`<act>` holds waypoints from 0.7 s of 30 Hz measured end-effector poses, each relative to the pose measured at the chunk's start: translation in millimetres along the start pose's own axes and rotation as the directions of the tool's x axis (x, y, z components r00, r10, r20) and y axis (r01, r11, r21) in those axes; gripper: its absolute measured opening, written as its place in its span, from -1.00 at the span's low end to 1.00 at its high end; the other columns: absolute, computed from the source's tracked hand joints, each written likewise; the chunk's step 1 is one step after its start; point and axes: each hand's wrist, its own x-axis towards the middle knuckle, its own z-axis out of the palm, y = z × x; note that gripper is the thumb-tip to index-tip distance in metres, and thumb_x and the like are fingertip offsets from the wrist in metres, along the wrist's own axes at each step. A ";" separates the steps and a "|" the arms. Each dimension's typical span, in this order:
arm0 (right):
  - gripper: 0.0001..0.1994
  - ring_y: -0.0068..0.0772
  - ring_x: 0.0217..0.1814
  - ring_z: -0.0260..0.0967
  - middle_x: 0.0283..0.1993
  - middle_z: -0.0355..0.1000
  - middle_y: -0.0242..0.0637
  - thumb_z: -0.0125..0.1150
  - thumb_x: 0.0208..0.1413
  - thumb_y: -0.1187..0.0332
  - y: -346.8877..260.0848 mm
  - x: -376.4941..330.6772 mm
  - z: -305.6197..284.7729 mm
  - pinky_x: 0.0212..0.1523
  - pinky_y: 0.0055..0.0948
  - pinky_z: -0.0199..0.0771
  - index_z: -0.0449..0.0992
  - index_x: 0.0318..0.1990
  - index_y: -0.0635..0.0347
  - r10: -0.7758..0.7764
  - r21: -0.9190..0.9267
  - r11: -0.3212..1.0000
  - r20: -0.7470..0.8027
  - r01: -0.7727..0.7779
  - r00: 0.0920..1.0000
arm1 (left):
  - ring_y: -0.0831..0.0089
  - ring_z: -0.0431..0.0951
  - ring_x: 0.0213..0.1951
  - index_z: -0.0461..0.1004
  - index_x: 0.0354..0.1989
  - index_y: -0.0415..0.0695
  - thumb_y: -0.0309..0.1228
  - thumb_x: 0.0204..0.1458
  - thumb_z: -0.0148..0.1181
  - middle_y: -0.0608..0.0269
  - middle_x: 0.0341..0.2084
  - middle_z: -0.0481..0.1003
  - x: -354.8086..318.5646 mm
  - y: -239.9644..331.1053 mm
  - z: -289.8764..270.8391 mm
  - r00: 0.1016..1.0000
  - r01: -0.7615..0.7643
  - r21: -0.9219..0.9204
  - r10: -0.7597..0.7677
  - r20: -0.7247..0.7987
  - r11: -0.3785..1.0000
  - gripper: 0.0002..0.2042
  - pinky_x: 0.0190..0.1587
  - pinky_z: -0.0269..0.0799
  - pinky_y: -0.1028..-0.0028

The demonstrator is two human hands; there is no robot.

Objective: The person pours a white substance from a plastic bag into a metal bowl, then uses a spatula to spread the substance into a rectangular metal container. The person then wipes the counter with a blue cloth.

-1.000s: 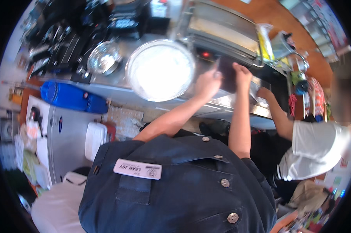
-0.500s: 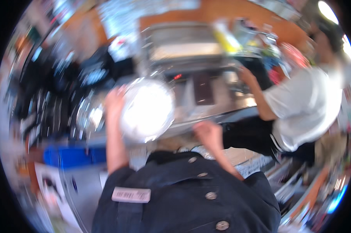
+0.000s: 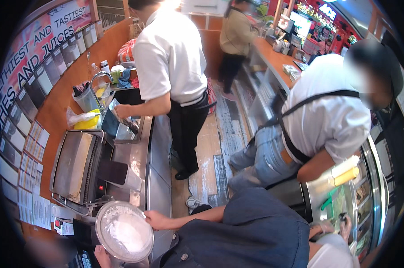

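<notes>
A round, shiny bowl [image 3: 147,243] holding white powder [image 3: 129,234] is at the lower left, tilted so that its inside shows. My right hand [image 3: 158,220] grips the rim on the bowl's right side, fingers closed, forearm stretched out from my dark sleeve. Down at the lower edge, my left hand [image 3: 102,257] is closed against the bowl's near-left rim, partly cut off by the picture's edge. Just beyond the bowl stands a flat grill press [image 3: 72,167] with a dark handle. A black keypad device [image 3: 83,259] lies beside my left hand.
One person in a white shirt [image 3: 173,58] holds a metal container [image 3: 126,127] at the sink. Another, wearing dark apron straps [image 3: 327,107], bends over a food counter [image 3: 340,196] at right. Farther back walks a third person [image 3: 235,40]. Labelled bins [image 3: 45,82] line the left wall.
The view has swung right, bringing co-workers and the aisle into sight. My right hand, free before, now grips the bowl's rim. The bowl appears lower left.
</notes>
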 end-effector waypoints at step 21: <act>-0.72 -0.52 -0.33 0.42 -0.35 0.52 -0.27 0.00 -0.11 0.56 -38.3 -119.9 -225.8 -0.27 -0.55 0.41 0.54 -0.20 0.41 -0.141 0.014 0.979 -0.683 0.206 0.716 | 0.70 0.12 -0.84 0.25 -0.45 -0.11 -0.37 0.17 -0.04 0.18 -0.70 0.38 41.2 266.8 135.3 0.856 0.493 -0.798 -0.033 0.515 0.345 -0.84 -0.82 -0.05 0.68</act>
